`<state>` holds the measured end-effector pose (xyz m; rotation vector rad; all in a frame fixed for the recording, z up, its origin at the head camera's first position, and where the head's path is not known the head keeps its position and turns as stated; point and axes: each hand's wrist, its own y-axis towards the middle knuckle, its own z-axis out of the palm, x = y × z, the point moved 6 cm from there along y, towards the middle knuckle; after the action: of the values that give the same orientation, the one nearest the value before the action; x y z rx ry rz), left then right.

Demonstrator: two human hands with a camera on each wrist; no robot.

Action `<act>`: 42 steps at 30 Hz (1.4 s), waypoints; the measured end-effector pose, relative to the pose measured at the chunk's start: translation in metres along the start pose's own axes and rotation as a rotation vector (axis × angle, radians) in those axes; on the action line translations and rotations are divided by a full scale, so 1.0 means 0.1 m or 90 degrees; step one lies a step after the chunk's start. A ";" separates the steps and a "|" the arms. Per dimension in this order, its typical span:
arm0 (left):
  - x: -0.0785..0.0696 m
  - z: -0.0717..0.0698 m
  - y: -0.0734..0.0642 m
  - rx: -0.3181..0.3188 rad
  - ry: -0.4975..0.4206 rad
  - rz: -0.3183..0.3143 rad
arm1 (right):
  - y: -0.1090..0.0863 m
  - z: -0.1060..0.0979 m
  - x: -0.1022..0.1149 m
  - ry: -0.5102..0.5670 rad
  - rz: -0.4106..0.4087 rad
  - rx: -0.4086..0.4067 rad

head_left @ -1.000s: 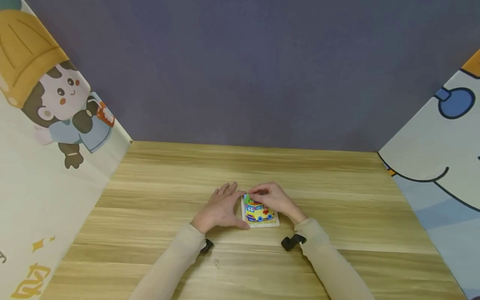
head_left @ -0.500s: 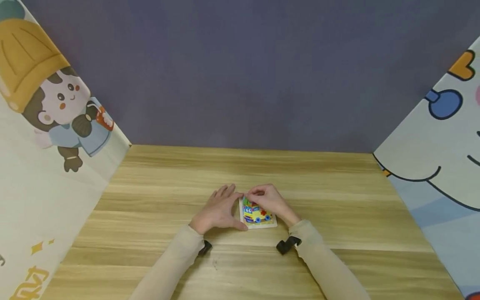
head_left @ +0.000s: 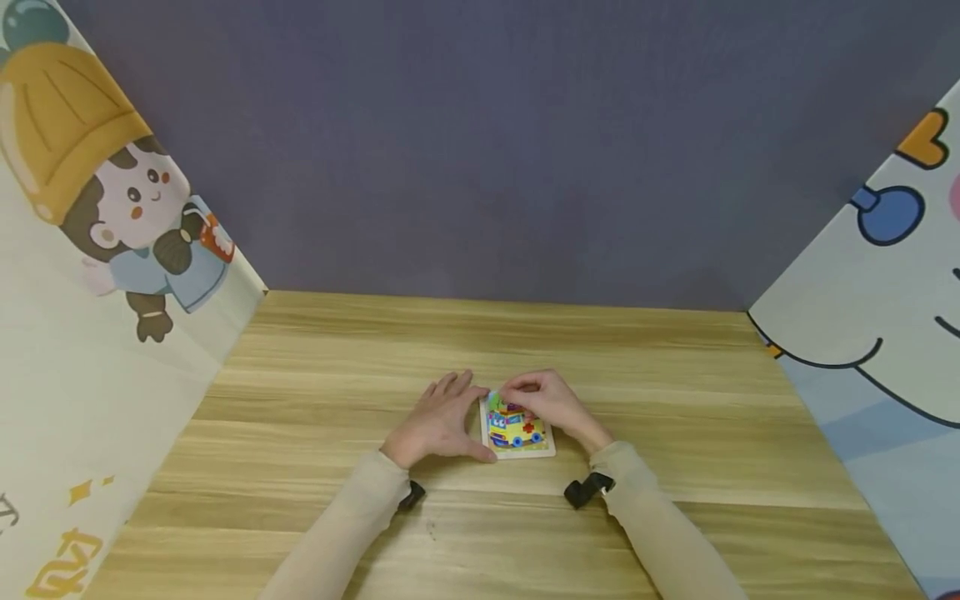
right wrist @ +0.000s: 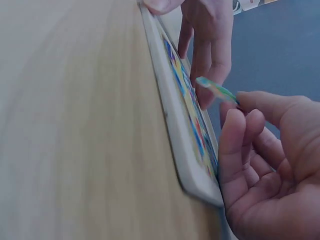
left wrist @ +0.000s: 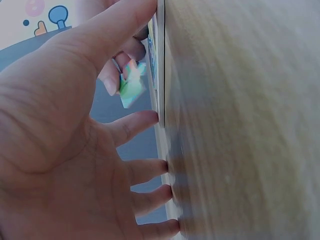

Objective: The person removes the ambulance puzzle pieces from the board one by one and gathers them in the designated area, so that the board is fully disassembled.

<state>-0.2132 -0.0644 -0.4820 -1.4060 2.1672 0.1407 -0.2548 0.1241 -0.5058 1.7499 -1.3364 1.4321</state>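
In the head view, a puzzle board [head_left: 525, 455] lies flat on the wooden table [head_left: 375, 533], between five and six o'clock from the view's centre, and shows a yellow vehicle with a red cross. The left hand [head_left: 437, 423] is at nine o'clock of the board, its fingers spread and holding nothing; the index finger touches the board's corner at half past ten, the thumb the corner at half past seven. The left wrist view adds that the other three fingertips stand on the table. The right hand [head_left: 553, 402] is at two o'clock of the board. From the head its pinch is hard to read, but both wrist views show it gripping a green and orange piece [left wrist: 132, 87], tilted, near the board's face; whether they touch, I cannot tell.
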 end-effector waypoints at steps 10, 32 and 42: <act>0.01 -0.02 -0.01 -0.002 -0.002 -0.004 | -0.07 -0.21 -0.06 0.001 0.003 -0.017; -0.02 0.04 0.00 0.014 0.004 -0.004 | -0.48 -1.15 -0.54 -0.007 0.090 -0.079; -0.02 0.01 0.00 0.012 0.009 -0.008 | -0.60 -1.48 -0.64 -0.031 0.096 -0.107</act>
<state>-0.2120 -0.0623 -0.4814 -1.4127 2.1653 0.1057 -0.2615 0.2964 -0.5072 1.6151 -1.5948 1.3191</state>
